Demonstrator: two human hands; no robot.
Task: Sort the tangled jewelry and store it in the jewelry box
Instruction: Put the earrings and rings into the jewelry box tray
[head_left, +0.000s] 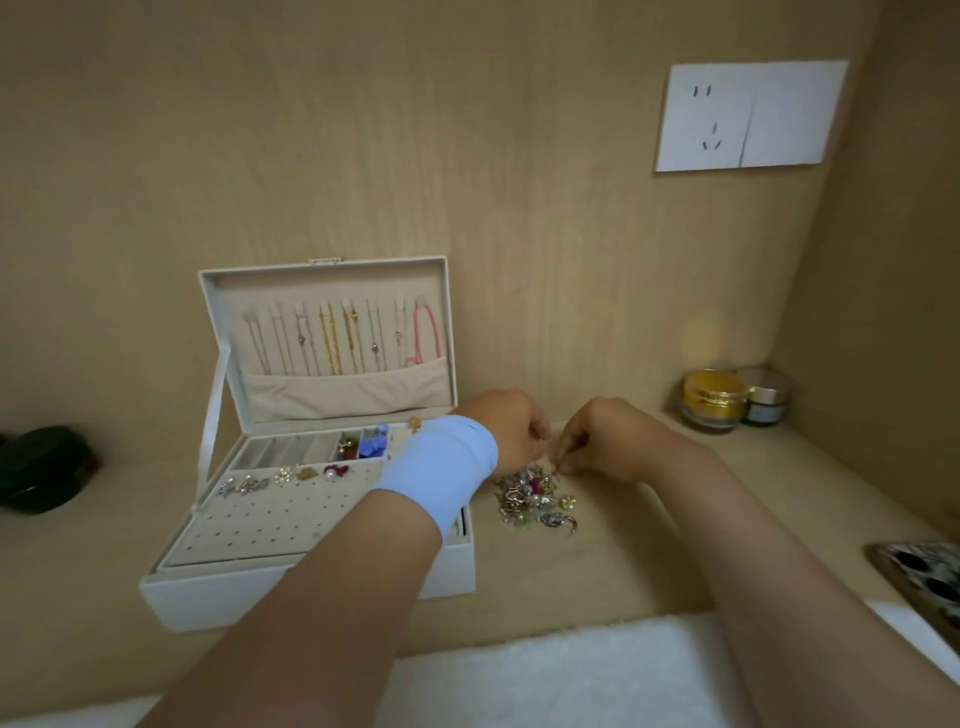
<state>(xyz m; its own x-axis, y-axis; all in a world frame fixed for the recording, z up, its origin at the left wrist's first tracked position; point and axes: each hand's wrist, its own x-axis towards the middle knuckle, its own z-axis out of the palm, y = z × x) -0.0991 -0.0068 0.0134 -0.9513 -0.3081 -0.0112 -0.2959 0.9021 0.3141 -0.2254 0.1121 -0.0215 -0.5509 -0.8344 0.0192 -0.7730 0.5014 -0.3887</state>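
While the curled left hand (515, 432) hides its fingertips, hold unclear; right hand (605, 441) pinches far edge of tangled gold-and-red jewelry heap (535, 500).

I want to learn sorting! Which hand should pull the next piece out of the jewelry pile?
Probably the right hand: its fingertips seem to pinch a small piece at the far edge of the jewelry pile. The left hand is curled beside the pile, with its arm across the jewelry box.
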